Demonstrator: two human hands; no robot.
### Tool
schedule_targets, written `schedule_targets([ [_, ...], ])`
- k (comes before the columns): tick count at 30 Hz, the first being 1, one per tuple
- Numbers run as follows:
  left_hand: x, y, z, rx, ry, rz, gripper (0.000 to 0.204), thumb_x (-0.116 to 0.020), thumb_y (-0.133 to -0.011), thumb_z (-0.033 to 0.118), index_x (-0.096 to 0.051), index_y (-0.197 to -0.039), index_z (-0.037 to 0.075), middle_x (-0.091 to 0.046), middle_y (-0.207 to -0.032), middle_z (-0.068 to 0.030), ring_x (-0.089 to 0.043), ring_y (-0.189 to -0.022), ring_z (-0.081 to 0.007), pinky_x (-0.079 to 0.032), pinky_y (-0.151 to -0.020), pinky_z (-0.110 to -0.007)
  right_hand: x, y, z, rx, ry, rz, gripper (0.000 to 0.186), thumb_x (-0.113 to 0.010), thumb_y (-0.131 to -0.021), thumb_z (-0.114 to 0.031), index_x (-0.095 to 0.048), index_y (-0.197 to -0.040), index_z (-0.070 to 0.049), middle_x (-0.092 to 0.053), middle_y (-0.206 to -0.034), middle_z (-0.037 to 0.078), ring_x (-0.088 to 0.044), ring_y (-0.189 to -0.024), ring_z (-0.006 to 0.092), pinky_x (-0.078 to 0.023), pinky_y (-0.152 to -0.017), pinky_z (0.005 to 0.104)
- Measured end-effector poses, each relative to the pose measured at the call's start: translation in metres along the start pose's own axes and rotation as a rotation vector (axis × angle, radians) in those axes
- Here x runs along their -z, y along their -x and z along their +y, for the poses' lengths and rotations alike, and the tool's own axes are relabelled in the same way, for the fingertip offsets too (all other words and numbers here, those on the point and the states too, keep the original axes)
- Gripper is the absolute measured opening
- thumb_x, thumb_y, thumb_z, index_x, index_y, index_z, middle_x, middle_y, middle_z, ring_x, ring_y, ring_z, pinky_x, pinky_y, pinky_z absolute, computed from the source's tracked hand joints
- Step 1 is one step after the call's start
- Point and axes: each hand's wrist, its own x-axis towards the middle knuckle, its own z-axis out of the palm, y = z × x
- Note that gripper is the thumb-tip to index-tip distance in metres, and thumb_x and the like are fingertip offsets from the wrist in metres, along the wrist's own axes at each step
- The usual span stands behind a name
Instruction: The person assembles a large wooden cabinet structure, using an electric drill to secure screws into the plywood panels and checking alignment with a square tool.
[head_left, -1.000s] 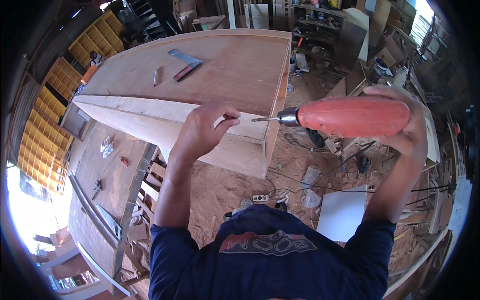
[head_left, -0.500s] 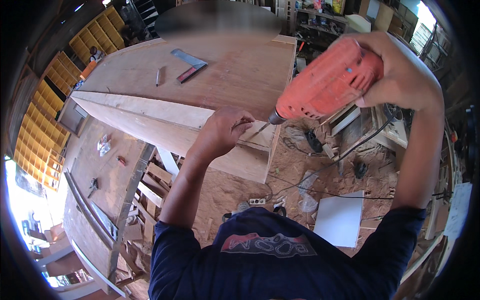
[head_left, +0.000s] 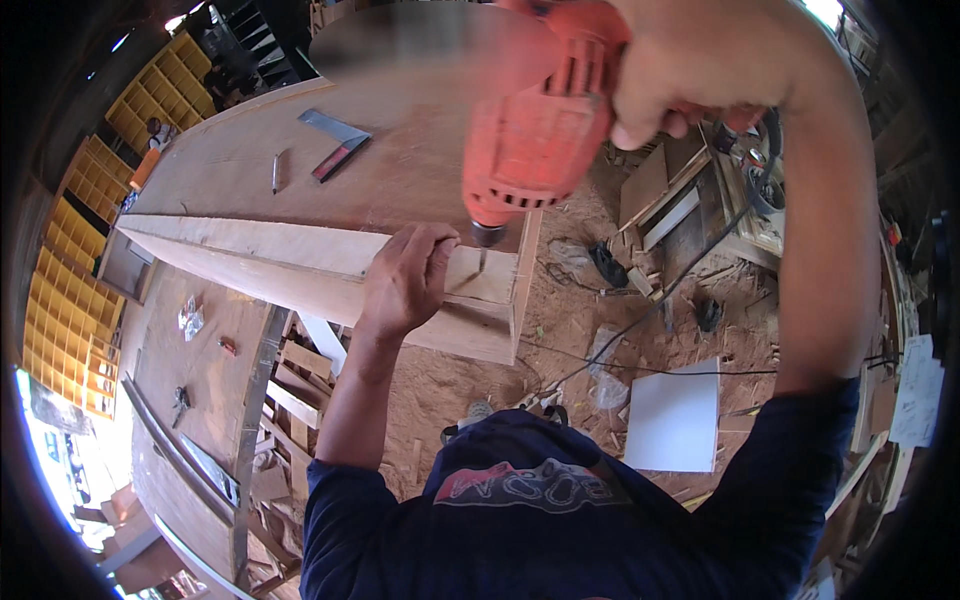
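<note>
My right hand (head_left: 705,70) is wrapped round the handle of a red power drill (head_left: 540,140), held high over the near right end of a long wooden box-like piece (head_left: 270,255). The drill points downward. Its thin bit (head_left: 483,262) meets, or nearly meets, the pale top edge of the wood. Just left of the bit, my left hand (head_left: 405,280) rests on that edge with thumb and fingers pressed together. Whatever is between those fingers, if anything, is hidden.
On the broad panel lie a try square (head_left: 338,143) and a pen (head_left: 276,173). A black cord (head_left: 655,300) trails to the right over sawdust-covered ground. A white board (head_left: 673,420) lies there. At left, a lower table (head_left: 210,370) carries pliers (head_left: 180,405); wood offcuts (head_left: 295,400) lie beside it.
My right hand has swung the drill from a slant to a steeper, nearly upright stance, with the bit still at the wood's edge. My left hand stays pinched beside it. The whole view has shifted slightly.
</note>
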Motion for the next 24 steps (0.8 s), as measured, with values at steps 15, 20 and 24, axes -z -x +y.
schedule_targets([
  [15,-0.008,0.01,-0.009,0.103,-0.135,-0.027,0.014,-0.061,-0.109,0.005,-0.067,-0.121,-0.001,-0.082,-0.106,-0.0198,-0.082,-0.103,-0.0335,-0.063,-0.091,-0.043,0.022,-0.026,0.023,0.189,0.036,-0.204,0.022,-0.08,-0.068,-0.007,-0.075,-0.088,0.001,-0.072,-0.077,0.01,-0.067,-0.065,0.0186,-0.052,-0.058,0.0361],
  [20,-0.009,0.01,-0.01,0.1,-0.133,-0.012,0.013,-0.061,-0.11,0.006,-0.067,-0.119,-0.001,-0.083,-0.103,-0.0188,-0.083,-0.102,-0.0337,-0.062,-0.093,-0.044,0.022,-0.02,0.029,0.22,0.032,-0.206,0.021,-0.079,-0.068,-0.007,-0.075,-0.088,0.001,-0.072,-0.077,0.01,-0.066,-0.065,0.019,-0.052,-0.058,0.0365],
  [24,-0.009,0.009,-0.006,0.123,-0.122,-0.009,0.014,-0.061,-0.11,0.009,-0.067,-0.12,-0.001,-0.084,-0.104,-0.0192,-0.083,-0.103,-0.0333,-0.062,-0.093,-0.044,0.021,-0.017,0.035,0.233,0.026,-0.194,0.021,-0.079,-0.068,-0.007,-0.075,-0.088,0.001,-0.072,-0.078,0.011,-0.066,-0.065,0.0193,-0.052,-0.058,0.0368],
])
